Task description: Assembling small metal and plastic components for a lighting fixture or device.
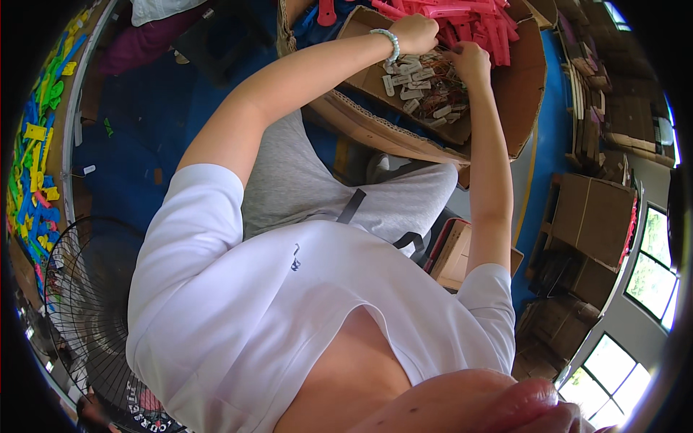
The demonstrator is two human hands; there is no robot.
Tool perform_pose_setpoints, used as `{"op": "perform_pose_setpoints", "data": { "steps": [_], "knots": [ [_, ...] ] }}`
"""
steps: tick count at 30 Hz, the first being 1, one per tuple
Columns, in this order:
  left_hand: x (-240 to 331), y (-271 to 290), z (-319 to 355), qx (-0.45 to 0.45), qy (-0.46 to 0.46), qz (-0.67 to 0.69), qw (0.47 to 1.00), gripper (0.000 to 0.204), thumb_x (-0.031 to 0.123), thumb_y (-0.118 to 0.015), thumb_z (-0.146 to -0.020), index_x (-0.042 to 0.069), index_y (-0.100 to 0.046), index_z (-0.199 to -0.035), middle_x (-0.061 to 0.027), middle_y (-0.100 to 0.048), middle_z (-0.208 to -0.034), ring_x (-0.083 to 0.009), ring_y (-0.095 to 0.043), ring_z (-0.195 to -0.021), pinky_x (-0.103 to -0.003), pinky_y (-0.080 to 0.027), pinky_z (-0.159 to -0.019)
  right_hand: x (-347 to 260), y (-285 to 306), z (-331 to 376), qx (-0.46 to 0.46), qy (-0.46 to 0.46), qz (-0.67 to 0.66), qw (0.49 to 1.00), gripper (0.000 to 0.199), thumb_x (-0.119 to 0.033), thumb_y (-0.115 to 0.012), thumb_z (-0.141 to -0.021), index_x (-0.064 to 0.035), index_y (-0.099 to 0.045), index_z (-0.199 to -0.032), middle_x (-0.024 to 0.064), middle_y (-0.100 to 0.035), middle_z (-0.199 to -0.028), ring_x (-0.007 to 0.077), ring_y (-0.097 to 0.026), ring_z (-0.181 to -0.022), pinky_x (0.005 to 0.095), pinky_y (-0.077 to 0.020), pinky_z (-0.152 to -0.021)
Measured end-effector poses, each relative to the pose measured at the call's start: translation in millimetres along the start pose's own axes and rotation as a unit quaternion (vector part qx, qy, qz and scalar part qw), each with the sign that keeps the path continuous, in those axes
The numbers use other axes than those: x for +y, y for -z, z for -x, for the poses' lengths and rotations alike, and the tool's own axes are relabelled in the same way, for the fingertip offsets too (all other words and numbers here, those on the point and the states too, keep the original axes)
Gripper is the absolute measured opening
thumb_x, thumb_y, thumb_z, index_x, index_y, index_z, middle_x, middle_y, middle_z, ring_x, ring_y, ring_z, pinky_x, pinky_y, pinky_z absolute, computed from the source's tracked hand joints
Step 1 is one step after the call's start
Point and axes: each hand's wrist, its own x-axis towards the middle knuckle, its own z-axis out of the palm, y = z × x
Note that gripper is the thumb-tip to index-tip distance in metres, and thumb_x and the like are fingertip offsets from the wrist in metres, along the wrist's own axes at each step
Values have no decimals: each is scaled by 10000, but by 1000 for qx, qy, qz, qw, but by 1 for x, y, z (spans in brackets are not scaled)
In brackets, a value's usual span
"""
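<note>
Inside open brown corrugated-cardboard box (517, 94): long pink plastic pieces (498, 35) heaped beyond small white rectangular wired modules (412, 94). Reaches in with curled left hand (417, 34) and right hand (473, 63), partly blocking view; cannot tell whether grasping. To the left: black wire-caged fan (90, 289), piled multicoloured plastic parts (36, 151).

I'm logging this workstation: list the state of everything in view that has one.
Left hand: fingers curled; grip unclear
Right hand: fingers bent; grip unclear
Cardboard box: open
Pink pieces: heaped loose
White parts: piled among wires
Fan: spinning unclear
Multicoloured pieces: loosely heaped
Bracelet: worn
</note>
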Motion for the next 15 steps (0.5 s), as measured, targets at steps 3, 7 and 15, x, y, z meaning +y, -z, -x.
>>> {"op": "perform_pose_setpoints", "data": {
  "steps": [3,7,15],
  "knots": [
    [6,7,2,-140,9,142,980,333,344,-579,-889,39,-701,-947,-149,-681,-742,-309,-672,-716,-417,-517,-705,53,18,3,-13,-39,23,999,801,-352,-793,-687,-16,-464,-1335,247,-563,-1239,352,-580,-1127,434,-470,-948],
    [-4,19,23,-259,-83,64,960,624,486,-541,-893,5,-510,-1289,-222,-583,-1175,-336,-572,-1083,-418,-453,-915,-4,97,46,-10,-11,-694,720,562,-55,-622,-866,101,-377,-1346,314,-534,-1233,383,-575,-1129,436,-492,-962],
    [44,166,26,112,-100,324,934,398,228,-610,-896,-44,-575,-1184,-192,-650,-1069,-267,-638,-979,-347,-495,-863,-64,186,135,91,86,-668,734,463,84,-537,-871,128,-403,-1312,302,-558,-1198,359,-621,-1053,410,-511,-942]
  ]
}}
